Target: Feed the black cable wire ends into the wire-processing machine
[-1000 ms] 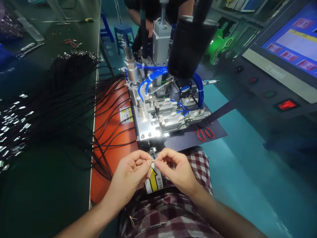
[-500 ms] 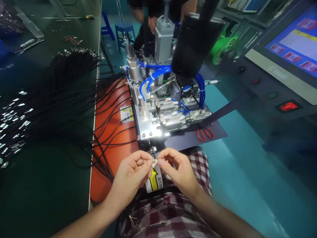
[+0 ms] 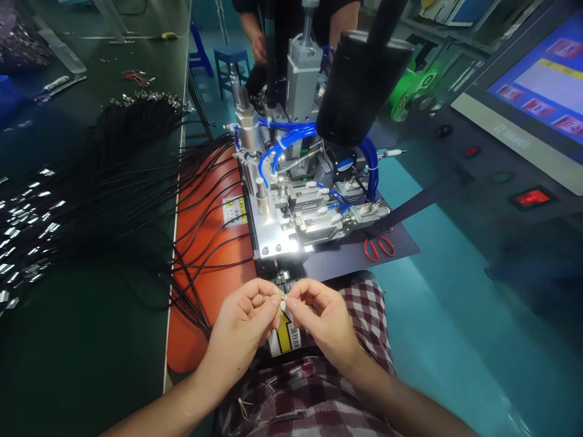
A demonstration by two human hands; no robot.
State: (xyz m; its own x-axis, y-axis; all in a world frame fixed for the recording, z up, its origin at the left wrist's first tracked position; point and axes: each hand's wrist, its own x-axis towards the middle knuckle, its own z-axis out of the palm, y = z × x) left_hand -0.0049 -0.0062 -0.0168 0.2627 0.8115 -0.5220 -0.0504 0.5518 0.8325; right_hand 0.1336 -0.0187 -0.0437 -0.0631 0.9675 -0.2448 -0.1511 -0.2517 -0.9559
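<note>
Thin coloured wires [image 3: 284,297] stretch across the small gap between my two hands, just in front of the machine's near edge. My left hand [image 3: 243,321] pinches them between thumb and forefinger. From the other side, my right hand [image 3: 324,315] also has thumb and forefinger closed on the wires. The fingertips of both hands almost meet and hide most of what they hold. Below them is a white label [image 3: 285,343] with a yellow arrow. A small dark metal fixture [image 3: 282,278] sits right behind the fingertips.
The metal machine [image 3: 314,218] with blue air hoses stands ahead. Black cables [image 3: 204,200] cross the orange board [image 3: 195,340] from a bundle on the dark table at left. Red-handled scissors [image 3: 379,248] lie at right, below a control screen [image 3: 542,85]. A co-worker stands behind the machine.
My right hand's fingertips have come slightly closer to the left ones, and the gap over the wires is narrower. The view has shifted slightly. Behind the machine, the co-worker's hand has moved.
</note>
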